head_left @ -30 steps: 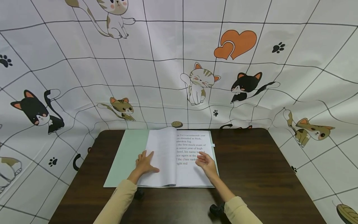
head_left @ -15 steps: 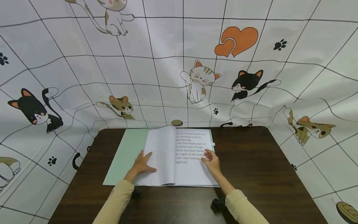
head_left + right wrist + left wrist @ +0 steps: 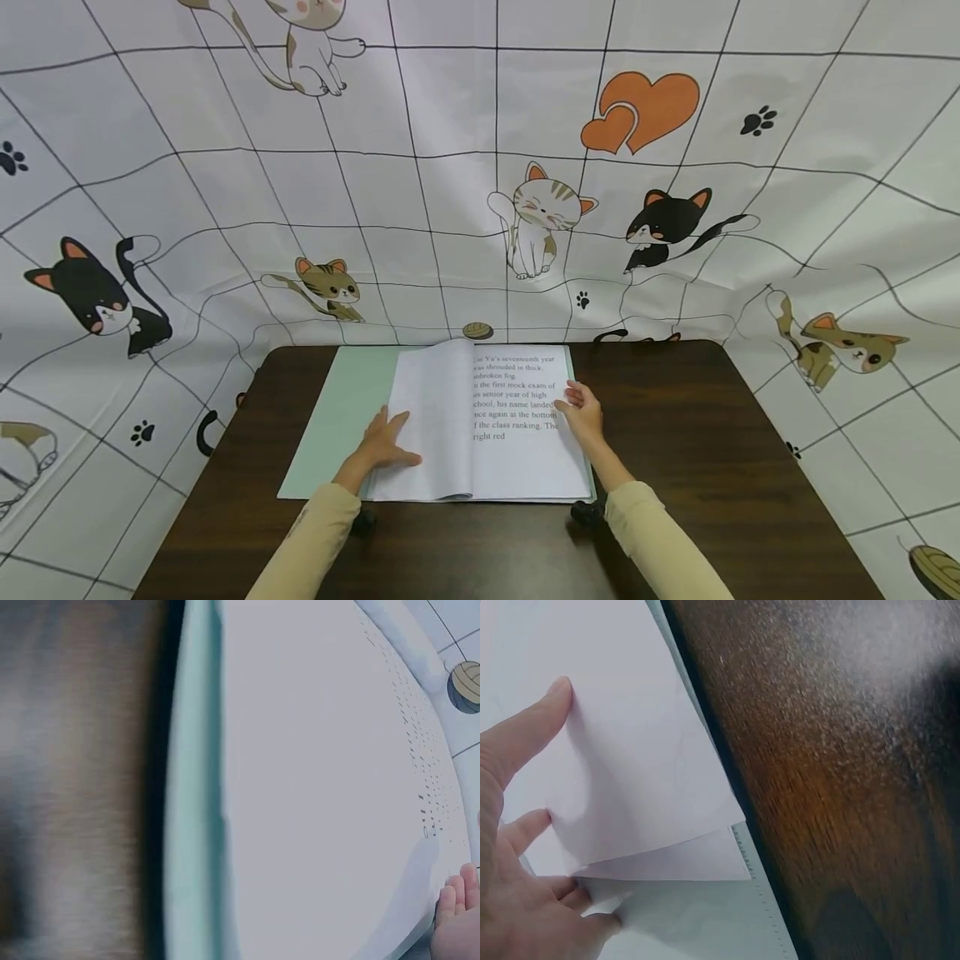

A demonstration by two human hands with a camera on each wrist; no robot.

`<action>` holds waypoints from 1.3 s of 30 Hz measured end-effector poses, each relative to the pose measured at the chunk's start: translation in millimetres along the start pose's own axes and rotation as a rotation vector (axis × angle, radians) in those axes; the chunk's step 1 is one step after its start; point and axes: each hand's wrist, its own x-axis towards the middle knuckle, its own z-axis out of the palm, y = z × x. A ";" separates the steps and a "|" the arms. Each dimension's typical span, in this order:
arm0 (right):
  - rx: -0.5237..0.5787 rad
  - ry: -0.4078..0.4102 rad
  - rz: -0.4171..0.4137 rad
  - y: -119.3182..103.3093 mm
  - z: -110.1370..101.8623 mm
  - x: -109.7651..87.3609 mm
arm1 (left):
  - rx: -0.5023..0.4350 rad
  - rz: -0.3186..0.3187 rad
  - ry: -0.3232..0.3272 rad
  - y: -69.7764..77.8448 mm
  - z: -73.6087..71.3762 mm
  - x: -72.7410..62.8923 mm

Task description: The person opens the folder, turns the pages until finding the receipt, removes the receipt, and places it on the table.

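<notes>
A large open book (image 3: 517, 467) with a mint-green cover (image 3: 337, 425) lies on the table; large print fills the upper right page. On the blank left page (image 3: 431, 392) rests my left hand (image 3: 381, 442), thumb and fingers spread. In the left wrist view, the thumb and one finger of that left hand (image 3: 525, 862) touch the page, while other fingers lie past its edge. My right hand (image 3: 585, 414) is at the right page's outer edge, fingers slightly bent. The right wrist view has its fingertips (image 3: 459, 889) beside the page edge; contact is unclear.
The dark wooden table (image 3: 675, 442) extends on both sides of the book. Small black objects (image 3: 587, 512) are near the sleeves, partly hidden. A white cloth (image 3: 420, 192) with grid lines and cartoon cats hangs around the back and sides.
My right hand has moved right, from over the printed lines to the page's outer edge, uncovering the text. The left hand has shifted only slightly.
</notes>
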 end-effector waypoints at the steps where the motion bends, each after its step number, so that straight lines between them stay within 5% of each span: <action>1: 0.011 -0.006 0.007 -1.5 0.6 2.4 | 0.002 0.001 0.003 -0.1 -0.5 0.0; 11: 0.026 -0.047 -0.021 -12.9 1.8 24.8 | 0.009 0.038 -0.004 1.2 2.3 0.7; 22: 0.059 -0.246 0.170 -18.8 -2.8 42.4 | 0.019 -0.007 -0.034 10.2 -1.8 5.4; 39: 0.063 -0.260 0.221 -16.3 -3.6 49.0 | 0.034 -0.029 -0.040 13.9 -3.4 7.5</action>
